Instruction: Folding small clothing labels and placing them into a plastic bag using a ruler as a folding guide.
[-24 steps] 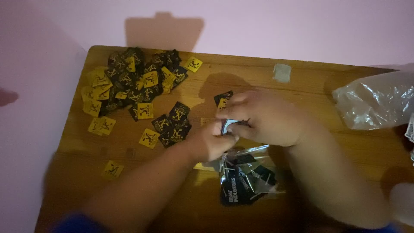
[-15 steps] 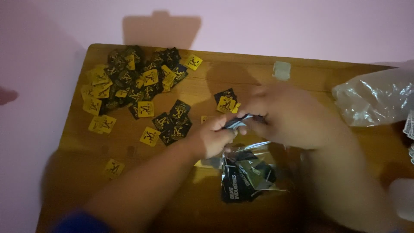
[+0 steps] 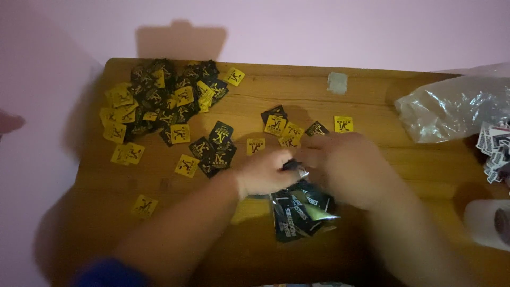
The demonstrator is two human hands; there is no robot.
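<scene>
Since the earlier frames, several loose sachets now lie uncovered above my knuckles, and both hands sit slightly lower over the pouch.

Left hand [image 3: 264,174]: fingers curled closed, pinching the top edge of the clear plastic pouch with black printed packets inside [image 3: 300,210]. Right hand [image 3: 348,167]: blurred, curled over the same pouch mouth; I cannot tell exactly what it grips. Pouch lies on the wooden surface [image 3: 372,90], directly under and below both hands, partly filled.

Small group of square yellow and black foil sachets [image 3: 284,128]: just above my hands. Second cluster [image 3: 212,149]: left of them. Large heap of the same sachets [image 3: 159,101]: far-left corner, well apart. One stray yellow sachet [image 3: 144,205]: near the left edge.

Progress, by my judgement: early; most sachets remain outside the pouch.

Crumpled clear plastic bag [image 3: 451,109]: right edge. White roll [image 3: 486,223]: lower right. Small pale square patch [image 3: 337,83]: far edge. Open room: bare wood between hands and right-side items.
</scene>
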